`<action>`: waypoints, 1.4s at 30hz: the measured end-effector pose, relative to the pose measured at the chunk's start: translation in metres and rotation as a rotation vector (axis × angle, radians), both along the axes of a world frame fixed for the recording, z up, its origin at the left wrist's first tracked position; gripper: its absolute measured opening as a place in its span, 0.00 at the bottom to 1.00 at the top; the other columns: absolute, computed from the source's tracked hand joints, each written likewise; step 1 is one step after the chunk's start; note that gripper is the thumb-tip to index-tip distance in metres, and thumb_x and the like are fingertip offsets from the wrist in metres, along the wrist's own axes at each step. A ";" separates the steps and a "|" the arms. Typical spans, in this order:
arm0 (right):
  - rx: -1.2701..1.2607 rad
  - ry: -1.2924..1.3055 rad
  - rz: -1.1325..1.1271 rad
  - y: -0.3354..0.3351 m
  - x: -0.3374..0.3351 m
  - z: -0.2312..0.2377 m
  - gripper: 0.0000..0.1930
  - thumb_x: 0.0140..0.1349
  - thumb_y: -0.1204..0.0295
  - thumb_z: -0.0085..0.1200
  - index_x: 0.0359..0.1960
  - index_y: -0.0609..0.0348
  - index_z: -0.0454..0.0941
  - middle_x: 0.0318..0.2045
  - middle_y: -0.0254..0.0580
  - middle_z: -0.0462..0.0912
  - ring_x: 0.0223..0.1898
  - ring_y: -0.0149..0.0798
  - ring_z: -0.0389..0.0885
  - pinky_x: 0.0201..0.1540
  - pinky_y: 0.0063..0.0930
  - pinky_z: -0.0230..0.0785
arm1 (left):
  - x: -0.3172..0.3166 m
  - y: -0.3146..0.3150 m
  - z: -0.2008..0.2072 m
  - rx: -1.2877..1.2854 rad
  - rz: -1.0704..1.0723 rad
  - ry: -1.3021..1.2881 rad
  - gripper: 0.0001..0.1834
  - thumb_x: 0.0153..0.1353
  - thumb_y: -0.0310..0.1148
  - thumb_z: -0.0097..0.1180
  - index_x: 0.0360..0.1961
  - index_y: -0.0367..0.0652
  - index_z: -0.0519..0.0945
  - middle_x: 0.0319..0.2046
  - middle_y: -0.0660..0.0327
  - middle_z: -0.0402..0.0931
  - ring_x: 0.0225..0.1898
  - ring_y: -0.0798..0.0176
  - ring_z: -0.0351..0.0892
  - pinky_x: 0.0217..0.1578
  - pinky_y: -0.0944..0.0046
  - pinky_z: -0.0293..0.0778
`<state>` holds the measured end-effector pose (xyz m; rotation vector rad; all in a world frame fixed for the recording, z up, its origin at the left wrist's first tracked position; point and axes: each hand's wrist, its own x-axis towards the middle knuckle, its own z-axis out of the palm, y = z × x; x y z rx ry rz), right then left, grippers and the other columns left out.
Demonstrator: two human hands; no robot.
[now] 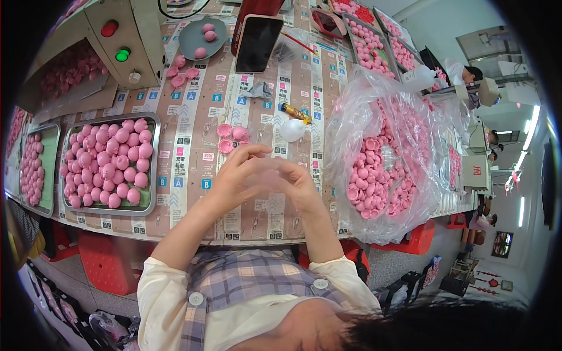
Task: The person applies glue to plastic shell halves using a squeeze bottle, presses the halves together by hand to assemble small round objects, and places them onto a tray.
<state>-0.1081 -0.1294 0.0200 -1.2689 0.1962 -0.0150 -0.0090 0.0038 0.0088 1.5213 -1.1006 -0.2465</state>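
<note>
Over the middle of the table my left hand [237, 178] and my right hand [297, 182] come together, fingers bent toward each other. Motion smears the fingertips, and whatever lies between them cannot be made out. Just beyond my left hand sit pink hollow half-shells [225, 130] and a pink rounded piece [240, 133], one shell partly covered by my fingers. Past my right hand stand a small white squeeze bottle [293, 130] with a yellow tip and a yellow-and-black tube [295, 112].
At left, a metal tray [153, 169] holds many pink balls. A clear plastic bag [342, 169] of pink shells lies at right. Farther back are a phone [257, 44], a grey plate [186, 42] with pink balls, and a machine [126, 35] with red and green buttons. Red stools [108, 263] stand below.
</note>
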 end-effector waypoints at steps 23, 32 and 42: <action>0.147 -0.027 -0.110 0.005 0.001 -0.016 0.15 0.51 0.73 0.54 0.41 0.62 0.70 0.36 0.37 0.73 0.39 0.30 0.71 0.43 0.23 0.63 | -0.005 -0.004 0.003 -0.019 0.046 -0.071 0.19 0.38 0.22 0.58 0.37 0.45 0.75 0.40 0.59 0.68 0.41 0.59 0.68 0.38 0.65 0.68; 0.439 -0.092 -0.071 0.009 0.006 -0.019 0.21 0.52 0.66 0.53 0.47 0.60 0.64 0.40 0.40 0.72 0.44 0.34 0.71 0.47 0.27 0.63 | -0.001 0.002 0.002 -0.062 0.095 -0.119 0.22 0.37 0.28 0.62 0.39 0.44 0.75 0.39 0.57 0.69 0.42 0.57 0.68 0.41 0.62 0.66; 0.314 -0.034 -0.069 -0.002 0.003 -0.025 0.21 0.50 0.68 0.55 0.45 0.62 0.67 0.39 0.39 0.73 0.42 0.31 0.71 0.45 0.23 0.64 | -0.002 -0.004 0.003 -0.024 0.118 -0.181 0.23 0.35 0.31 0.63 0.38 0.44 0.76 0.39 0.59 0.69 0.40 0.58 0.68 0.40 0.62 0.65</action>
